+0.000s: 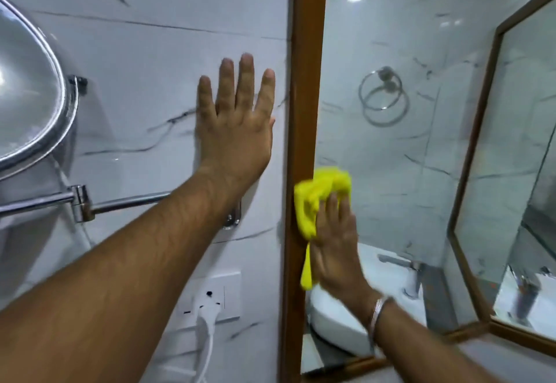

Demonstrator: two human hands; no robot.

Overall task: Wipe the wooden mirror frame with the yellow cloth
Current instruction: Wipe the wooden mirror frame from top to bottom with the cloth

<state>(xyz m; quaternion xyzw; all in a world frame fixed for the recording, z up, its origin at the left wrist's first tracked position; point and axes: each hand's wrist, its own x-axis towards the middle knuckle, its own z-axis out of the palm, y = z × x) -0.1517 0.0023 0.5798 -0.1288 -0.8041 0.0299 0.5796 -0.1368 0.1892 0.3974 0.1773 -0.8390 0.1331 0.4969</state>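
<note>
White marble-veined wall tiles all round, and we take the wooden mirror frame as our landmark: its vertical left side runs top to bottom through the middle of view. Left of the frame, our left hand lies flat on the tile, fingers spread and straight, gripping nothing. On the frame's lower stretch, our right hand presses the yellow cloth against the wood and the edge of the mirror glass; palm mostly flat, fingers over the bunched cloth, a tail of it hanging below. A metal bangle on that wrist. Far left of the frame, a round chrome mirror on a swing arm. Below-left of the frame, a wall socket with a white plug. Right of the frame, the glass reflects a towel ring.
</note>
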